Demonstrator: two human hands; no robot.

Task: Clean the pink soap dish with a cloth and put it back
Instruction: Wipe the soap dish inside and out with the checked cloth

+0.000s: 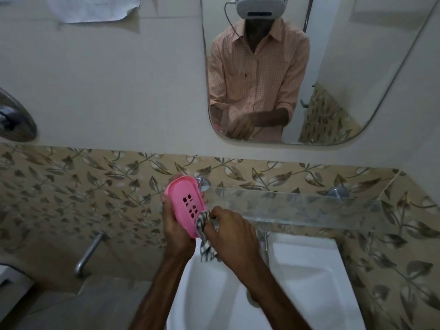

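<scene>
the pink soap dish is held up in the air above the white basin, just in front of the near end of the glass shelf and against the leaf-patterned tiles. it is tilted on its side, so its slotted face with the small drain holes looks toward the person. the left hand cradles it from below and behind, fingers wrapped round the far edge and the thumb on the near rim, so this grip is closed on the dish.

the right hand is just beside it, pinching a bunched grey and white checked cloth against the lower right edge of the dish. that grip is closed tight on the cloth, whose loose end hangs down between the two wrists toward the basin. cloth and dish are touching at the lower corner.

both forearms come up bare from the bottom of the view, over the basin. a chrome tap sticks out of the tiled wall to the left, well apart from the hands, and two round metal brackets fix the shelf to the wall. the mirror above shows a person in a light checked shirt wearing a white headset, both hands together at waist height. a sheet of paper is stuck to the pale wall at top left.
</scene>
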